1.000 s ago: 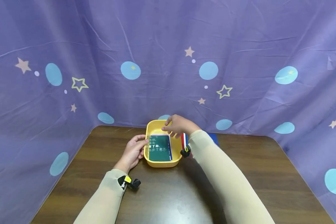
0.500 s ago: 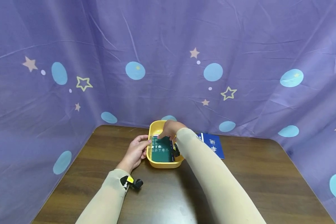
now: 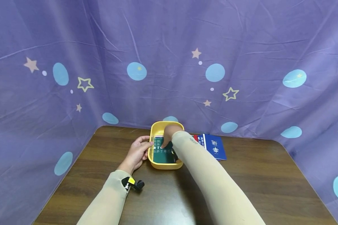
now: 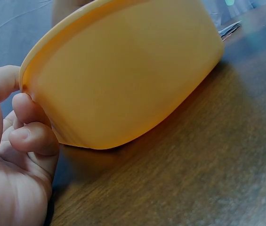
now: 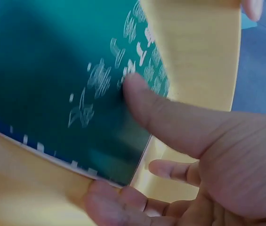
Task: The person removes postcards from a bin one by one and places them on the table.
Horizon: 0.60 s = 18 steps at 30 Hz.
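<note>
A yellow tub (image 3: 166,166) stands near the back of the table, with a dark green booklet (image 3: 161,157) lying inside it. My left hand (image 3: 135,153) pinches the tub's left rim; in the left wrist view the thumb is over the rim and the fingers (image 4: 34,136) are curled beneath it. My right hand (image 3: 170,132) reaches into the tub. The right wrist view shows its thumb on the printed face of the green booklet (image 5: 52,84) and its fingers (image 5: 118,205) at the booklet's edge, gripping it.
Blue booklets (image 3: 215,148), with a bit of red beside them, lie on the wooden table (image 3: 256,175) right of the tub, partly covered by my right sleeve. A purple curtain (image 3: 169,90) with stars and blue dots hangs behind the table.
My right hand has come down from above the tub's right side into it and onto the green booklet. The left hand keeps its hold on the rim. More of the blue booklets shows.
</note>
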### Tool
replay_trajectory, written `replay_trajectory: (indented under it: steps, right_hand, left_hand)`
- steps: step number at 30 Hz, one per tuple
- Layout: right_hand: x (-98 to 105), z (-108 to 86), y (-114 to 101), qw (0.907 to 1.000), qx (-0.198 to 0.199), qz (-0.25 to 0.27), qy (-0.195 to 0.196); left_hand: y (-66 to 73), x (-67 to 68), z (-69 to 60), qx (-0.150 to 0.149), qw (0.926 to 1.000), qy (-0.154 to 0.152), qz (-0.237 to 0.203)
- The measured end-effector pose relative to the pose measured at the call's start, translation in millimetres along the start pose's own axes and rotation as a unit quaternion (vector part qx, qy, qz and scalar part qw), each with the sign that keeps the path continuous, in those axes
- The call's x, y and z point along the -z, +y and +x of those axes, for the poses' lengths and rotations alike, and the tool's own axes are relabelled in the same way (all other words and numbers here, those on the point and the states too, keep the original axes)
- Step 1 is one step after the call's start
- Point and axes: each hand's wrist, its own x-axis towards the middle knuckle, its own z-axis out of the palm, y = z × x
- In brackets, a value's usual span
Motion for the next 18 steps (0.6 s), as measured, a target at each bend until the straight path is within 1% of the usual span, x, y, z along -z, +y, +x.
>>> replay_trajectory:
  steps: [3, 5, 8, 10, 12, 15, 17, 18]
  right_hand:
    - [-1.8, 1.2, 3.4, 0.9999, 0.006, -0.004, 0.008]
    - [-2.6, -0.1, 6.2, 0.9998, 0.011, 0.005, 0.016]
    - [-2.7, -3.7, 10.4, 0.999, 0.015, 0.032, 0.027]
    - [-4.2, -1.9, 15.1, 0.9975, 0.02, 0.05, 0.045]
    - [-3.4, -1.8, 19.1, 0.996, 0.024, 0.066, 0.055]
    - [-0.8, 1.5, 25.4, 0.9913, 0.039, 0.086, 0.092]
    - [3.4, -0.8, 27.8, 0.9859, 0.05, 0.115, 0.11]
    - [4.1, -0.9, 29.4, 0.982, 0.057, 0.129, 0.126]
  left_hand:
    - [-0.5, -1.3, -0.2, 0.001, 1.0, 0.002, 0.002]
    - [-0.5, -2.0, -0.6, 0.0, 1.0, 0.004, -0.002]
    - [-0.3, -2.6, -1.5, 0.001, 1.0, 0.004, -0.004]
    - [0.2, -3.2, -1.9, 0.001, 1.0, 0.003, -0.006]
    - [0.2, -2.9, -2.1, 0.0, 1.0, 0.003, -0.005]
    - [0.1, -2.2, -1.7, -0.002, 1.0, 0.003, -0.007]
    - [0.2, -1.7, -1.4, -0.003, 0.9999, 0.004, -0.009]
    - [0.1, -1.4, -1.2, -0.004, 0.9999, 0.005, -0.01]
